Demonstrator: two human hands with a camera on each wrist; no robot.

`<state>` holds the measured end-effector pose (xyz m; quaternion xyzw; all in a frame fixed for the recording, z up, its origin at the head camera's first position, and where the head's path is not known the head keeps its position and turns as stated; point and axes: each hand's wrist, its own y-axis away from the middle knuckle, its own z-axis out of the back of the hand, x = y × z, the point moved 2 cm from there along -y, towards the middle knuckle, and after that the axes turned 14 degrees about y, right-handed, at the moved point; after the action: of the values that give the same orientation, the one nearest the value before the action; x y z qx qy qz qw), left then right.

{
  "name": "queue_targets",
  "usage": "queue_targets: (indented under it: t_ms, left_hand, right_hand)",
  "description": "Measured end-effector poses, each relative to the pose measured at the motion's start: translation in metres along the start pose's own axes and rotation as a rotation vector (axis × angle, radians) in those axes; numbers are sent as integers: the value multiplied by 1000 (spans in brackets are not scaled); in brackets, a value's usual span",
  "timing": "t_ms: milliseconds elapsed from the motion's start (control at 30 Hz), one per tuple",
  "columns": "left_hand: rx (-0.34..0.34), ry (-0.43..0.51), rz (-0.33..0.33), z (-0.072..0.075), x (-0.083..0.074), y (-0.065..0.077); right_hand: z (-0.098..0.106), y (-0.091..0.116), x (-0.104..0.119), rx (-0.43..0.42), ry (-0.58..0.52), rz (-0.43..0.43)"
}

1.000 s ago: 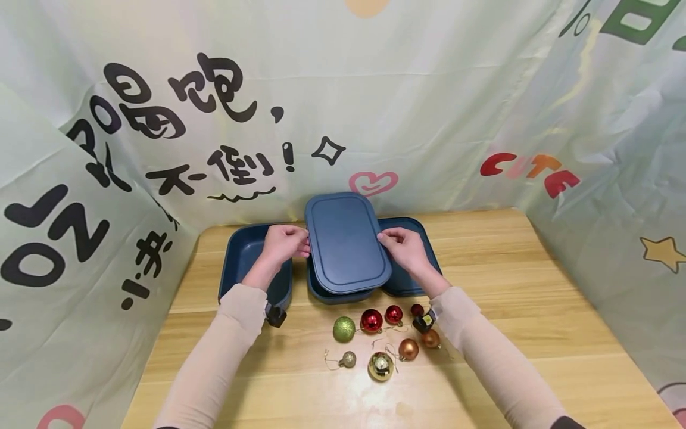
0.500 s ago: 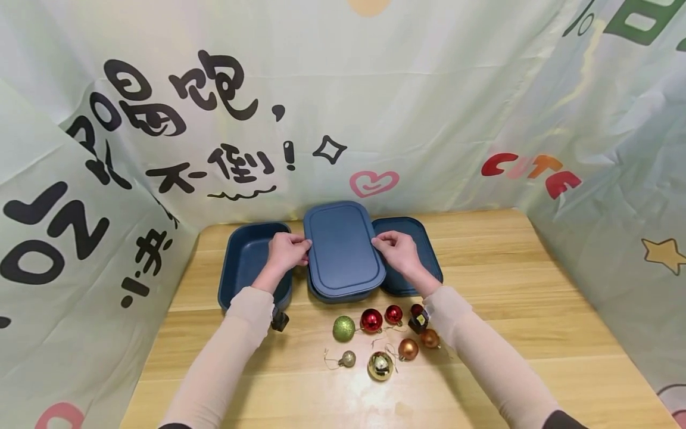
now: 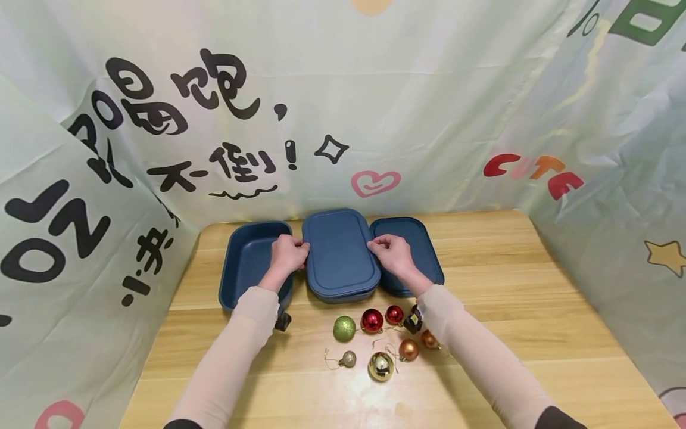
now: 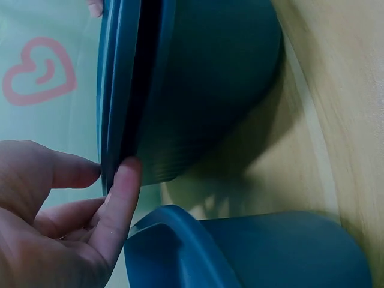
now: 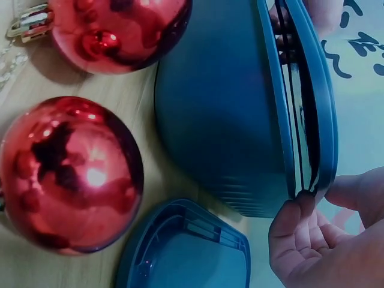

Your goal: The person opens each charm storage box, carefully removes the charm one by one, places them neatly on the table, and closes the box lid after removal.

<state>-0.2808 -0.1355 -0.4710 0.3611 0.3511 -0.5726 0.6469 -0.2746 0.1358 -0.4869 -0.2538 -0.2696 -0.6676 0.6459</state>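
Observation:
A blue rectangular lid [image 3: 343, 250] lies over the middle blue box [image 3: 343, 298], almost lined up with its rim. My left hand [image 3: 287, 253] pinches the lid's left edge between thumb and fingers. On the opposite edge, the thumb and fingers of my right hand [image 3: 393, 253] grip the lid too. In the right wrist view a narrow gap runs between the lid [image 5: 327, 108] and the rim of the box [image 5: 222, 120]. The left wrist view shows fingertips at the lid's edge [image 4: 111, 72], beside the box wall [image 4: 210, 72]. The box's inside is hidden.
An uncovered blue box [image 3: 243, 262] stands at the left. Another blue lid [image 3: 420, 244] lies at the right. In front are several Christmas baubles: a glittery green one [image 3: 344, 328], red ones [image 3: 371, 320], copper ones [image 3: 408, 350], a gold one [image 3: 380, 366]. A printed cloth [image 3: 429, 119] hangs behind.
Both hands have lowered the lid onto the middle box and shifted it slightly left and toward the person. Its tilt has lessened, and less of the box shows beneath it.

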Motion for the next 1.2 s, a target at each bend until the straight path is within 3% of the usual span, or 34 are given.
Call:
queue_targets:
  t_ms: [533,1200]
  left_hand:
    - [57,-87,-46,-9,-3,-1]
    - [34,-223,-25,-15,-11,-6]
  right_hand:
    - [0,4,3,-11,47,2]
    - [-1,-5,1,2,92,26]
